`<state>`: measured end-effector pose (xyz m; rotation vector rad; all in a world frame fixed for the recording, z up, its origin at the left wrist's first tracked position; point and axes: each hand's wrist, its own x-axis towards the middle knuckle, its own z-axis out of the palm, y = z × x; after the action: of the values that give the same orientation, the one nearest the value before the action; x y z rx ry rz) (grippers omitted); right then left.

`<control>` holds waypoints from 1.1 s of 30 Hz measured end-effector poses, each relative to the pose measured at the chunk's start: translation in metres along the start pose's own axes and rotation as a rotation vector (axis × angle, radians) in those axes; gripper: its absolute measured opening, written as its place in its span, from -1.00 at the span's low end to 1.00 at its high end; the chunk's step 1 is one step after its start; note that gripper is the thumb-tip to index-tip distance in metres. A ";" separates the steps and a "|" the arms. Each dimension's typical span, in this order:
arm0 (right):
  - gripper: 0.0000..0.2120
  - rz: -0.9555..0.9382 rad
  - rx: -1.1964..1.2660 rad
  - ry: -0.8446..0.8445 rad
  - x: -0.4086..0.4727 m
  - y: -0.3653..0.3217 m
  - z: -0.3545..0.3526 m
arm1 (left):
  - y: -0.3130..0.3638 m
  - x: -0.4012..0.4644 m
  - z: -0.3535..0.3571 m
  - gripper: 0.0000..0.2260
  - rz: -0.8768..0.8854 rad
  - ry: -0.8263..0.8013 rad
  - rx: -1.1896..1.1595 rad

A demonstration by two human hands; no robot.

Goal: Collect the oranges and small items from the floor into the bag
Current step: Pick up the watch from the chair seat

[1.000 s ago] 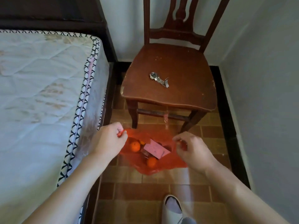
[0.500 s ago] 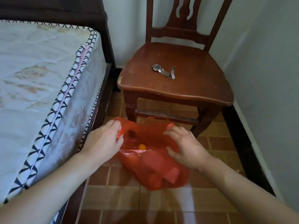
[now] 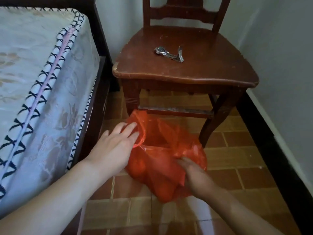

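Note:
A red plastic bag (image 3: pixel 162 160) lies crumpled on the tiled floor in front of the chair, its mouth collapsed. Rounded bulges show through the plastic, but no orange or small item is plainly visible. My left hand (image 3: pixel 113 148) reaches in from the left, its fingers stretched out and touching the bag's handle loop (image 3: pixel 141 133). My right hand (image 3: pixel 194 175) is at the bag's lower right side, its fingers curled into the plastic folds and gripping them.
A wooden chair (image 3: pixel 203 70) stands right behind the bag with a wristwatch (image 3: pixel 167 53) on its seat. A bed with a patterned mattress (image 3: pixel 33 82) borders the left. A wall with black skirting (image 3: pixel 271 150) closes the right side.
The bag's mouth has collapsed and the oranges and pink item inside no longer show. My right hand has dropped onto the bag's lower right. My left hand's fingers have straightened.

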<state>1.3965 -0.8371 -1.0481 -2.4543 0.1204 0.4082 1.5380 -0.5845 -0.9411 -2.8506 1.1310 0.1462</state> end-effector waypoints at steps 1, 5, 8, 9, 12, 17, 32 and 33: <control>-0.60 0.025 0.027 -0.037 -0.005 0.002 0.000 | -0.002 -0.002 0.000 -0.46 -0.029 -0.055 0.036; -0.52 0.085 -0.049 -0.086 -0.020 0.007 -0.015 | -0.008 -0.007 0.003 -0.59 -0.132 -0.289 0.093; -0.82 -0.009 -0.237 0.205 -0.026 -0.005 -0.038 | -0.005 -0.005 -0.005 -0.64 -0.173 -0.299 0.087; -0.85 -0.049 -0.280 0.331 -0.027 -0.011 -0.046 | -0.004 -0.003 -0.008 -0.62 -0.196 -0.246 0.072; -0.80 -0.244 -0.284 0.561 -0.017 -0.043 -0.062 | 0.001 0.000 -0.017 -0.58 -0.260 -0.001 0.015; -0.19 -0.279 -0.393 0.064 0.038 -0.072 -0.027 | 0.003 0.000 -0.020 -0.11 -0.285 0.174 -0.120; -0.13 -0.342 -0.286 -0.329 -0.011 -0.054 0.095 | -0.001 -0.008 0.049 -0.46 0.041 -0.194 -0.016; -0.16 -0.333 -0.310 -0.358 -0.015 -0.051 0.100 | -0.003 -0.009 0.052 -0.48 0.032 -0.217 -0.011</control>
<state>1.3658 -0.7362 -1.0882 -2.5857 -0.5301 0.7507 1.5306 -0.5709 -0.9921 -2.7431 1.1329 0.4528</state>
